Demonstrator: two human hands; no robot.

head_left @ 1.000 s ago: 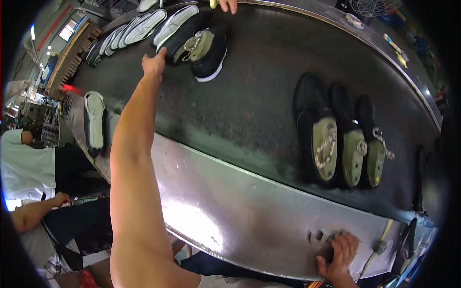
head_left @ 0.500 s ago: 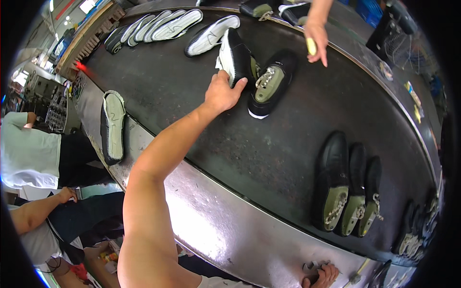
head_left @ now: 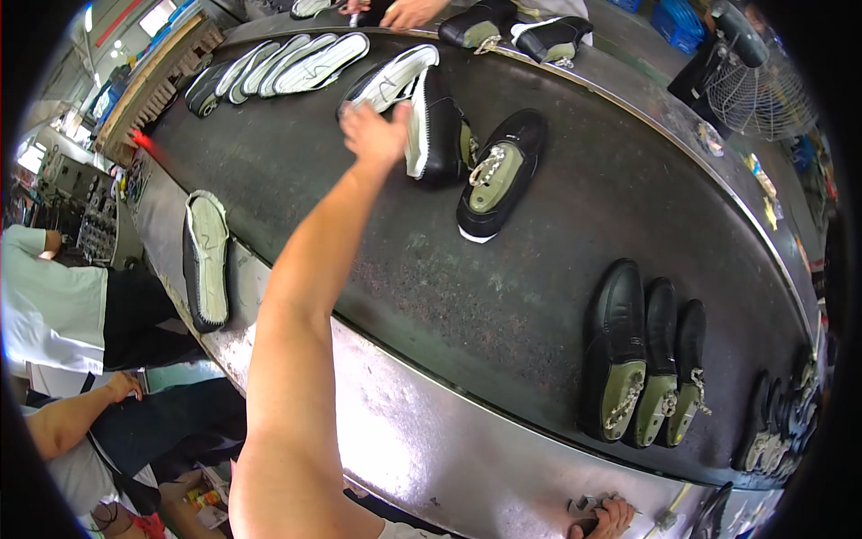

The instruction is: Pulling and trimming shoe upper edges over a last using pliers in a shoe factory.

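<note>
My left hand (head_left: 373, 135) is stretched out over the belt with its fingers apart, at the near end of a shoe upper with a white stitched underside (head_left: 395, 72). Whether the fingertips touch it I cannot tell. Just right of that hand a black shoe (head_left: 440, 135) lies on its side, white underside toward the hand. Beyond it rests another black shoe (head_left: 503, 175), with a green last and a looped cord. At the lower edge my right hand (head_left: 613, 518) is curled by a dark metal piece (head_left: 584, 508) on the metal ledge; its grip is partly hidden.
Several white-bottomed uppers (head_left: 314, 65) line the far left. One more upper (head_left: 208, 260) sits on the left ledge. Three black shoes on lasts (head_left: 620, 350) stand at right. Across the belt are a co-worker's hand (head_left: 415, 13) and a fan (head_left: 759, 99). People stand at left.
My left hand has let go of the black shoe on its side and moved left to the white-bottomed upper. The co-worker's hand with a yellow thing has left its place over the belt's far edge.
</note>
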